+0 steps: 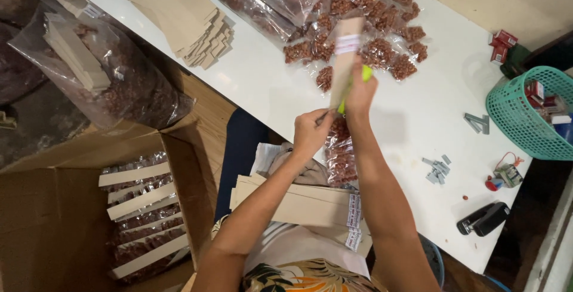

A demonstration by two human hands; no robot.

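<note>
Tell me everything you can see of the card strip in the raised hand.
The card strip is a long, narrow piece of tan cardboard with a white printed label across its upper part. It stands nearly upright over the white table, a little blurred. The right hand grips its lower end together with something bright yellow-green; the left hand pinches just below it.

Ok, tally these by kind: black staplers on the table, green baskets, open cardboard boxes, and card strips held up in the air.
Black stapler: 1
Green basket: 1
Open cardboard box: 1
Raised card strip: 1
Total: 4
</note>
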